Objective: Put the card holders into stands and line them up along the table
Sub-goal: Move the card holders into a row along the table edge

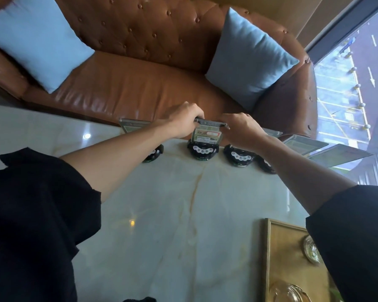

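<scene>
A clear card holder [207, 135] with a green and white card stands upright in a round black stand [202, 151] at the far edge of the marble table [183, 203]. My left hand [184, 118] grips its top left corner and my right hand [240, 127] its top right corner. Another black stand [239, 157] sits just to the right, and a third [153, 154] shows to the left under my left forearm. More card holders [303, 143] lean along the edge to the right, and one [132, 124] stands at the left.
A brown leather sofa [140, 83] with two blue cushions [249, 59] runs behind the table. A wooden tray [288, 258] with glassware sits at the near right. A window [358, 83] is on the right.
</scene>
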The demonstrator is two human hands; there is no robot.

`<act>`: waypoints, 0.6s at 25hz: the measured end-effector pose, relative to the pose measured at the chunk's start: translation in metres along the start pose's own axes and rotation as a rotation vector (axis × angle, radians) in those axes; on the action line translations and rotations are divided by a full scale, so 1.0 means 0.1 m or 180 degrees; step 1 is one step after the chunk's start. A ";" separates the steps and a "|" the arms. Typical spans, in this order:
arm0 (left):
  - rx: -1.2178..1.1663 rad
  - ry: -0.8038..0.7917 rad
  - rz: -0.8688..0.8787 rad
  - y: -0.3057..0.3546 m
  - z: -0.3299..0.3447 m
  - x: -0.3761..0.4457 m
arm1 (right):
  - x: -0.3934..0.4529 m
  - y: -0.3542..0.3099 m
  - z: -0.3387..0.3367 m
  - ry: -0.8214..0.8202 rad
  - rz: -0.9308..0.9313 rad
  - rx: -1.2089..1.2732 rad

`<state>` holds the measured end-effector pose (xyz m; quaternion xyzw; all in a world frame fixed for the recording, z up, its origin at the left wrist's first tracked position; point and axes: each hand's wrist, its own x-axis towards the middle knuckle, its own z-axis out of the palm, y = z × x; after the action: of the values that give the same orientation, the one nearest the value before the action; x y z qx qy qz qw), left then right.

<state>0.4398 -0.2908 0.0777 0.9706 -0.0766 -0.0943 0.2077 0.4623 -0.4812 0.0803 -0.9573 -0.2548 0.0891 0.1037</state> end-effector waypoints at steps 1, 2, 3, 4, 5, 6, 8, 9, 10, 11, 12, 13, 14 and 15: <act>-0.0033 0.0006 0.0016 0.02 0.02 0.02 | -0.01 0.03 -0.01 -0.0023 0.0012 -0.0005; -0.0038 0.0008 0.0028 0.05 0.02 0.03 | -0.02 0.07 -0.01 -0.0037 0.0013 -0.0026; -0.0033 0.0016 0.0035 0.07 0.02 0.05 | -0.03 0.09 -0.01 -0.0039 0.0022 -0.0056; -0.0027 0.0035 0.0055 0.10 0.02 0.06 | -0.03 0.11 -0.02 -0.0030 0.0041 -0.0088; -0.0027 0.0051 0.0080 0.11 0.02 0.08 | -0.04 0.13 -0.02 -0.0017 0.0059 -0.0118; -0.0024 0.0060 0.0102 0.13 0.02 0.09 | -0.04 0.15 -0.03 -0.0008 0.0072 -0.0142; -0.0035 0.0038 0.0102 0.15 0.01 0.11 | -0.04 0.18 -0.04 -0.0018 0.0089 -0.0153; -0.0049 0.0023 0.0092 0.15 0.01 0.12 | -0.04 0.18 -0.04 -0.0027 0.0085 -0.0160; -0.0053 0.0010 0.0081 0.15 0.01 0.12 | -0.05 0.19 -0.04 -0.0020 0.0067 -0.0177; -0.0052 0.0014 0.0075 0.15 0.01 0.13 | -0.05 0.19 -0.04 -0.0004 0.0054 -0.0191; -0.0041 0.0016 0.0076 0.15 0.02 0.13 | -0.06 0.20 -0.04 0.0025 0.0050 -0.0198; -0.0028 0.0010 0.0072 0.15 0.03 0.13 | -0.07 0.20 -0.04 0.0056 0.0057 -0.0197; -0.0015 0.0001 0.0064 0.16 0.04 0.13 | -0.07 0.20 -0.04 0.0076 0.0056 -0.0207; -0.0016 -0.0005 0.0051 0.16 0.05 0.13 | -0.08 0.20 -0.03 0.0073 0.0044 -0.0235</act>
<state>0.4494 -0.3092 0.0776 0.9694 -0.0843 -0.0935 0.2108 0.4654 -0.5022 0.0793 -0.9632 -0.2501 0.0693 0.0706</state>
